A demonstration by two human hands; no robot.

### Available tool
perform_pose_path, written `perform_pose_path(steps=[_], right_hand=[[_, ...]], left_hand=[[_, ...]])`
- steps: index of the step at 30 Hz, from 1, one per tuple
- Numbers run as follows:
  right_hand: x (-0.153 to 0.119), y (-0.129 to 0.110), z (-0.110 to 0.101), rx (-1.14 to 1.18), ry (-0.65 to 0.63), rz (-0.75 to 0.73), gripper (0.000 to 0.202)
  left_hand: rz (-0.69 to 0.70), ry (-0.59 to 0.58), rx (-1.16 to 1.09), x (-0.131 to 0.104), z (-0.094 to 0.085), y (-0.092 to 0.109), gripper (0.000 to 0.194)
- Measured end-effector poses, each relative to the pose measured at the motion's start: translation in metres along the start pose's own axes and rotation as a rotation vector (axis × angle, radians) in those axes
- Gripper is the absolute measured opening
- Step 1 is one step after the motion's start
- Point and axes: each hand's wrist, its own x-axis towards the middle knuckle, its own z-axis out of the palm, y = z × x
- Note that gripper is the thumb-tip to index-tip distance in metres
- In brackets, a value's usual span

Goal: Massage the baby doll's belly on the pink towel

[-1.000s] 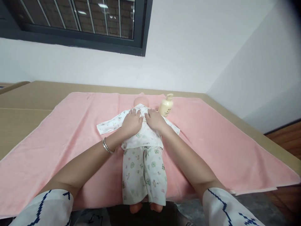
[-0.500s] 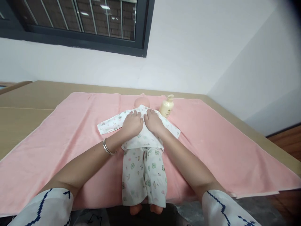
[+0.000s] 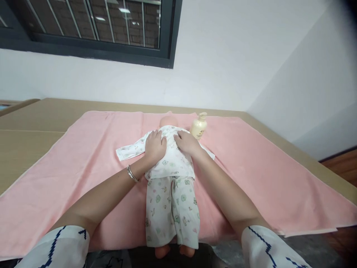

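Observation:
A baby doll [image 3: 168, 120] lies with its head toward the wall and its feet at the near edge. It wears a white printed top [image 3: 174, 162] and matching trousers [image 3: 158, 208]. Flat on the left side of its upper body rests my left hand [image 3: 155, 147], fingers stretched out and a silver bangle on the wrist. My right hand [image 3: 188, 143] lies on the opposite side near the shoulder, fingers extended and a little bent. Neither hand grips anything. Just beyond my right hand stands a cream pump bottle [image 3: 198, 127]. The doll's right-hand sleeve is partly covered by my forearm.
A pink cloth [image 3: 245, 160] covers most of the tan table [image 3: 64, 106] and hangs at its near edge. Behind is a white wall with a dark-framed window [image 3: 111, 48]. Brown wood shows at the far right.
My hands have moved apart on the doll's chest, the left going leftward and the right going rightward. More of the top's middle shows between them. Doll and bottle keep their places.

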Motion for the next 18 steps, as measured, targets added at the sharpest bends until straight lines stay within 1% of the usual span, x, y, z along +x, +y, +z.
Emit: perform_pose_path(steps=[1, 3, 5, 6, 7, 8, 10, 11, 12, 13, 16, 17, 18], right_hand=[[-0.002, -0.002, -0.003, 0.003, 0.024, -0.001, 0.041], [-0.008, -0.009, -0.006, 0.013, 0.137, -0.044, 0.043], [-0.013, -0.017, -0.002, 0.019, 0.264, -0.119, 0.05], [-0.014, -0.02, 0.002, 0.013, 0.287, -0.153, 0.051], [-0.014, -0.021, 0.006, 0.001, 0.271, -0.173, 0.051], [-0.014, -0.022, 0.011, -0.011, 0.226, -0.181, 0.051], [-0.012, -0.021, 0.019, -0.018, 0.118, -0.181, 0.05], [-0.011, -0.02, 0.021, -0.007, 0.085, -0.177, 0.05], [-0.011, -0.019, 0.022, 0.016, 0.082, -0.171, 0.051], [-0.011, -0.018, 0.021, 0.045, 0.106, -0.168, 0.052], [-0.011, -0.018, 0.017, 0.101, 0.237, -0.167, 0.055], [-0.011, -0.018, 0.017, 0.095, 0.249, -0.175, 0.055], [-0.011, -0.017, 0.018, 0.08, 0.232, -0.186, 0.053]], left_hand=[[-0.016, 0.013, -0.021, 0.0, 0.001, -0.001, 0.048], [-0.036, 0.051, -0.078, 0.0, 0.002, -0.003, 0.049], [-0.034, 0.099, -0.145, -0.002, 0.004, -0.005, 0.05], [-0.028, 0.121, -0.176, -0.003, 0.004, -0.005, 0.051], [-0.022, 0.136, -0.201, -0.004, 0.004, -0.005, 0.051], [-0.019, 0.144, -0.217, -0.005, 0.004, -0.005, 0.052], [-0.021, 0.13, -0.22, -0.006, 0.004, -0.004, 0.053], [-0.026, 0.112, -0.21, -0.006, 0.003, -0.004, 0.054], [-0.033, 0.092, -0.197, -0.006, 0.002, -0.004, 0.054], [-0.041, 0.074, -0.184, -0.006, 0.001, -0.003, 0.055], [-0.063, 0.041, -0.165, -0.005, -0.001, -0.002, 0.054], [-0.064, 0.036, -0.165, -0.004, -0.002, -0.002, 0.054], [-0.063, 0.031, -0.167, -0.004, -0.002, -0.002, 0.054]])
